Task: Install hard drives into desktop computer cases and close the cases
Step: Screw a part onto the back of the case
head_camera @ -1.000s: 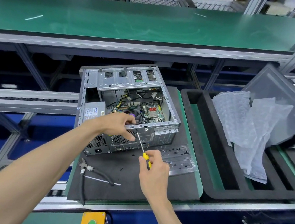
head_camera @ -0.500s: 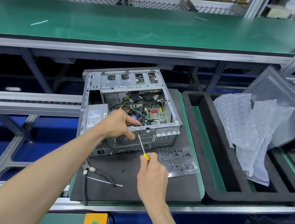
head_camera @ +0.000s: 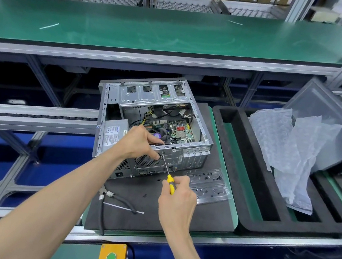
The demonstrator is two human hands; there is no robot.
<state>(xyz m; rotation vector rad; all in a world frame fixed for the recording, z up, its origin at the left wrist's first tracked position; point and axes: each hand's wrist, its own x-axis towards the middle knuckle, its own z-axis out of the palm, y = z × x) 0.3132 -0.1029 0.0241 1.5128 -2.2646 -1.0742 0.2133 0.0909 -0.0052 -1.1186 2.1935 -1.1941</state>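
closest to me, at the front edge of the table (head_camera: 153, 237), there is a yellow box with a green button (head_camera: 111, 257). my right hand (head_camera: 176, 202) is above the dark mat (head_camera: 177, 217), and its fingers (head_camera: 178, 180) are curled around the yellow handle of the screwdriver (head_camera: 169, 183). the thin shaft goes up and a little left, and its tip is at the upper part of the rear panel of the computer case (head_camera: 192, 159). to the left on the mat lie a black cable (head_camera: 123, 201) with a metal end and a thin white tie (head_camera: 123, 208). one small black screw (head_camera: 144, 195) lies on the mat just left of my right hand. a clear plastic tray (head_camera: 210, 189) lies on the mat just right of this hand, with small dark screws in it.

my left hand (head_camera: 140, 143) rests on the top edge of the rear panel. its thumb (head_camera: 152, 154) presses the panel beside the fan grille, next to the screwdriver tip, and the other fingers are bent over the edge into the case. the case stands open on the mat, so i see the motherboard (head_camera: 178, 129), the cooler fan (head_camera: 159, 134) and the grey power supply (head_camera: 114, 132). the drive cage (head_camera: 152, 95) is at the far side.

on the right is a black foam tray (head_camera: 261, 222) with bubble wrap (head_camera: 287, 151) inside. behind everything runs a long green shelf (head_camera: 177, 30).
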